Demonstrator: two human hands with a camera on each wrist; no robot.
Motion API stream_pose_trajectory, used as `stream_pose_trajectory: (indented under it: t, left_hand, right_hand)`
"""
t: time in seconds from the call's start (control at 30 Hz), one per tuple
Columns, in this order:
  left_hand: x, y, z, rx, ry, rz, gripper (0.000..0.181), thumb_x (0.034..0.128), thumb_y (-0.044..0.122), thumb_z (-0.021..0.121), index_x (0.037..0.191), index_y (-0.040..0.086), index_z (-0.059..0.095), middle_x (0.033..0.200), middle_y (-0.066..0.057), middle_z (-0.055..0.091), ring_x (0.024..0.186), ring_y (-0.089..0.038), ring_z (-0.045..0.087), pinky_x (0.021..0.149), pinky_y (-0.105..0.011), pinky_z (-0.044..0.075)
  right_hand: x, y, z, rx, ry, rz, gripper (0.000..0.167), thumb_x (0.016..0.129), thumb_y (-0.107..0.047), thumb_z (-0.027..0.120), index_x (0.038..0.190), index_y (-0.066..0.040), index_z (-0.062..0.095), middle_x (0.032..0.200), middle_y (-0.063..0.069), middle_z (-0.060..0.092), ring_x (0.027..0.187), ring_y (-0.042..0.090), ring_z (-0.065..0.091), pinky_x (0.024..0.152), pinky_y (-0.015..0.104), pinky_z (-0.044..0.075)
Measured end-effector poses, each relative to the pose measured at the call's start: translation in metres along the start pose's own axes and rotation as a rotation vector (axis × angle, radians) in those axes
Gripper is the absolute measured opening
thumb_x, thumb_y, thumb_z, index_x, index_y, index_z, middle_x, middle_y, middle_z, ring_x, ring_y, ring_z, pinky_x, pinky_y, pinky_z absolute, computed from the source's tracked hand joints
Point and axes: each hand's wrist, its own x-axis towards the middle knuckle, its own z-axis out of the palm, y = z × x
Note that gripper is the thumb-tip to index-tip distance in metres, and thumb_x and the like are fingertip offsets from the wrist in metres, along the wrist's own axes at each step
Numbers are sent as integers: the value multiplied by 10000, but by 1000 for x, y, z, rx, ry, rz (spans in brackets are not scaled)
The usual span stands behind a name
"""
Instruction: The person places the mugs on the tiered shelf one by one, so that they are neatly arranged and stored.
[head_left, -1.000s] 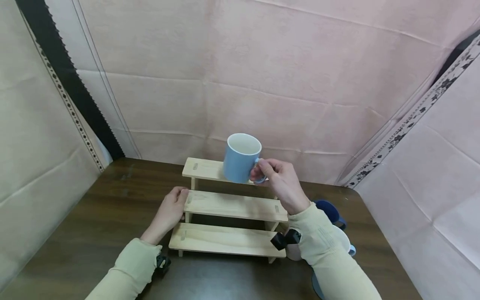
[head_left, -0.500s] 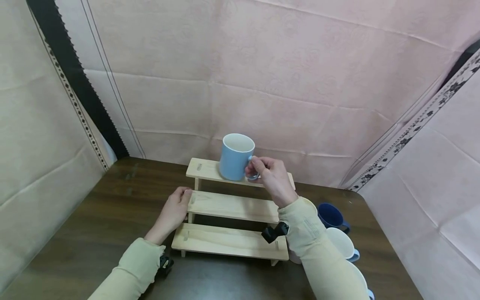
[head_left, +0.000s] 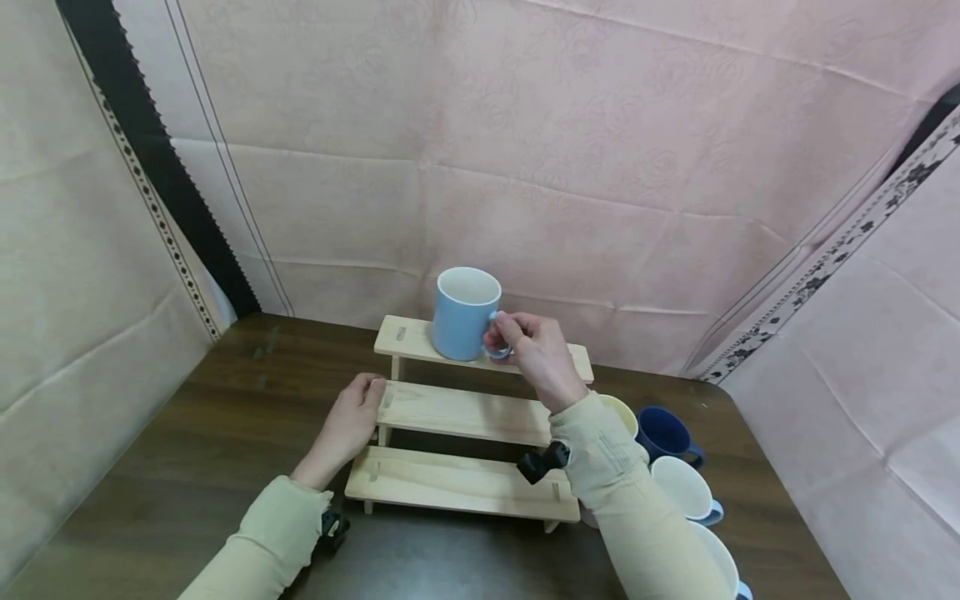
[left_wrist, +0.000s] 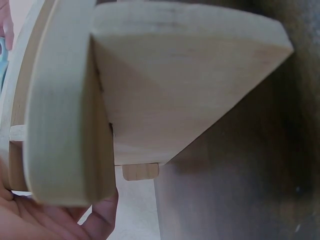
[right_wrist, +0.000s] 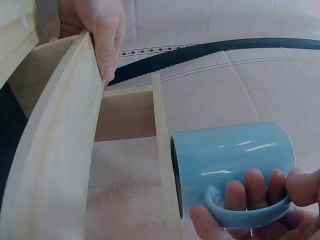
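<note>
"Light blue, the mug (head_left: 459, 329) near the middle of the head frame. Which hand has it?"

"The right hand (head_left: 536, 357), reaching in from the lower right. Its thumb and curled fingers pinch the handle (right_wrist: 250, 218); the right wrist view shows that best."

"Where is the mug, exactly?"

"At the top board (head_left: 407, 337) of a pale wooden stand (head_left: 457, 479), left of that board's middle. In the right wrist view its base end lies right at the wood. Whether it fully rests there or sits a hair above, I cannot tell."

"And the axes?"

"The mug's long axis is about upright. The board's runs across the frame, dropping slightly toward the right. The handle points right, so the mug's body lies to the left of the fingers."

"What about the left hand (head_left: 348, 423)?"

"Left of centre and lower in the frame, gripping the left end of the middle board (head_left: 461, 410). It is apart from the mug; the right is the nearer one, since it touches it."

"So what matters most?"

"Base against board, I'd judge. The hold is all on one side, so the body could tip leftward unless that axis stays square to the wood."
</note>
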Motion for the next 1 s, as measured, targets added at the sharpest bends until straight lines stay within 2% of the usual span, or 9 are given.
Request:
stream_pose_trajectory:
  t: [0.17, 0.43, 0.73, 0.87, 1.0]
  left_hand:
    - [0, 0, 0, 1, 2, -2, 413, 1078, 241, 345, 1331, -69, 446, 1015, -219, 576, 625, -205, 534, 526, -327, 485]
    - [0, 0, 0, 8, 3, -5, 423, 1078, 259, 345, 1336, -60, 446, 1052, -226, 576, 646, -205, 542, 535, -325, 487]
    - [0, 0, 0, 20, -1, -16, 446, 1079, 292, 331, 1346, -51, 433, 1100, -238, 567, 663, -208, 545, 543, -318, 489]
    - [0, 0, 1, 18, 0, -15, 439, 1080, 280, 330, 1349, -51, 430, 1111, -240, 565, 669, -213, 546, 548, -322, 489]
    - [1, -1, 1, 12, 1, -18, 429, 1080, 268, 326, 1349, -48, 433, 1088, -229, 570, 644, -214, 539, 551, -329, 485]
  right_hand:
    - [0, 1, 0, -25, -3, 4, 315, 1009, -280, 550, 983, 12, 667, 947, 151, 648, 907, 267, 622, 815, 430, 557]
    - [0, 4, -2, -1, -30, -4, 313, 1014, -259, 544, 987, 32, 656, 956, 155, 641, 913, 257, 624, 830, 418, 553]
    - [-1, 2, -2, 1, -56, 23, 359, 1012, -325, 537, 994, 20, 634, 983, 144, 616, 951, 269, 592, 855, 425, 541]
    - [-2, -1, -3, -66, -48, 31, 375, 1011, -351, 530, 1012, 10, 631, 1013, 139, 601, 987, 282, 559, 852, 410, 540]
    - [-6, -4, -7, -157, -20, 57, 431, 991, -434, 533, 1117, -31, 620, 1089, 120, 580, 990, 284, 559, 853, 385, 520]
